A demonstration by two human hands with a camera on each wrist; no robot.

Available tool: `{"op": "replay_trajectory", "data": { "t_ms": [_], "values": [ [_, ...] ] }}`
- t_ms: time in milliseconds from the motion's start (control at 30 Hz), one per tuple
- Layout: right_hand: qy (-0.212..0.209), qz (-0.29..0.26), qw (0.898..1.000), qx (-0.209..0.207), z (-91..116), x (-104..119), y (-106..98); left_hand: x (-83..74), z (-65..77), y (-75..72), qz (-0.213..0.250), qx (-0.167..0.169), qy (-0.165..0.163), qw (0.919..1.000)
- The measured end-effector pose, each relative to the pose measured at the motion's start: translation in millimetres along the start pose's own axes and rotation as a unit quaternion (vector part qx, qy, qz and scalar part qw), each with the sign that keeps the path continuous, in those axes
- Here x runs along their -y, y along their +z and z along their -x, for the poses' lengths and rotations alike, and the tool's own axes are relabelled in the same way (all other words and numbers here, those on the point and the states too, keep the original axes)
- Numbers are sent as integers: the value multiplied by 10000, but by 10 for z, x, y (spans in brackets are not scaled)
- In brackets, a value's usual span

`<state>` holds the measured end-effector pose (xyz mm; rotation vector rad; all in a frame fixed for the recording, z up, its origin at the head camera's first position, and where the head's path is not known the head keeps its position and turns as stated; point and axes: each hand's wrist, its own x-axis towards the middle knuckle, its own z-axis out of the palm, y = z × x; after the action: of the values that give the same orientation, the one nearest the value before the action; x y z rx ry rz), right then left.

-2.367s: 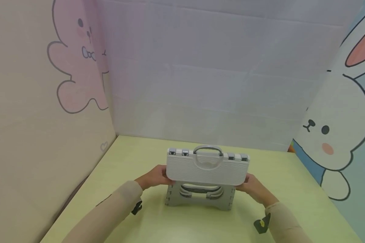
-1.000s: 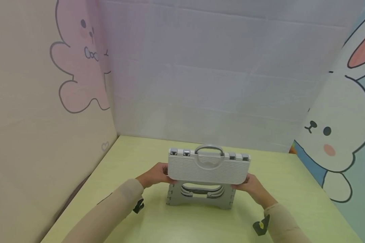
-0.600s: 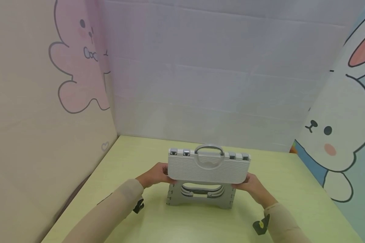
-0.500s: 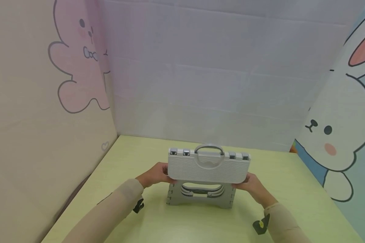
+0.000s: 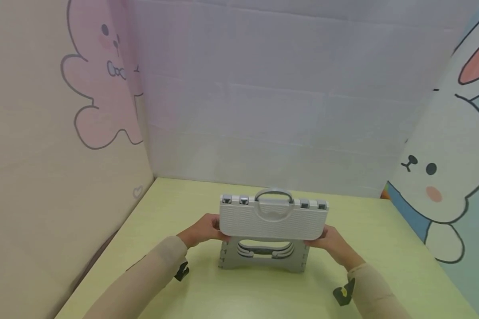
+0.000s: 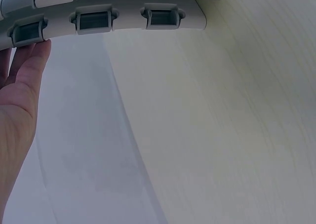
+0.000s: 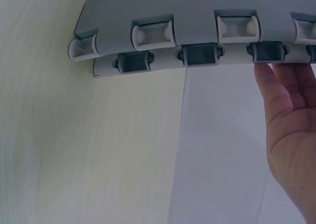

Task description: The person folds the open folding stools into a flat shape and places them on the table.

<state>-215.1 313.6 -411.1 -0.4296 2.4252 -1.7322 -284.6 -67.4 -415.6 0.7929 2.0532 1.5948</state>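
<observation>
A folding step stool stands upright on the yellow table, partly folded. Its white textured top panel tilts toward me, with a grey carry handle along the upper edge. Below it, a grey leg panel with a cut-out reaches the tabletop. My left hand grips the stool's left side, thumb under the panel's lower corner. On the opposite side my right hand holds it likewise. Both wrist views show the hinged side edge of the stool with fingertips against it; the other fingers are partly hidden.
The light yellow table runs back to a pale cloth wall. Cloth with a pink cartoon figure hangs on the left, and a white rabbit print on the right. Dark straps sit at the wrists.
Since the earliest frame, my right thumb has shifted slightly inward under the panel. In the last second the stool and both hands have stayed almost still; the view has drifted a little.
</observation>
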Motion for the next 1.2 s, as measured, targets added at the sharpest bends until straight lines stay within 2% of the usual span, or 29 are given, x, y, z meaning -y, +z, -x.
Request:
{"op": "replay_trajectory", "data": {
  "t_ms": [367,667,1200],
  "values": [
    [3,-71,10000,-55,-11,34,-12,-58,-5,-5,37,-10,-14,10000],
    [114,27,9995,-305,68,22,29,-45,-12,47,12,3,-105,9999],
    [112,0,9997,-200,65,-12,58,-44,42,15,-108,-105,-160,9998]
  ]
}}
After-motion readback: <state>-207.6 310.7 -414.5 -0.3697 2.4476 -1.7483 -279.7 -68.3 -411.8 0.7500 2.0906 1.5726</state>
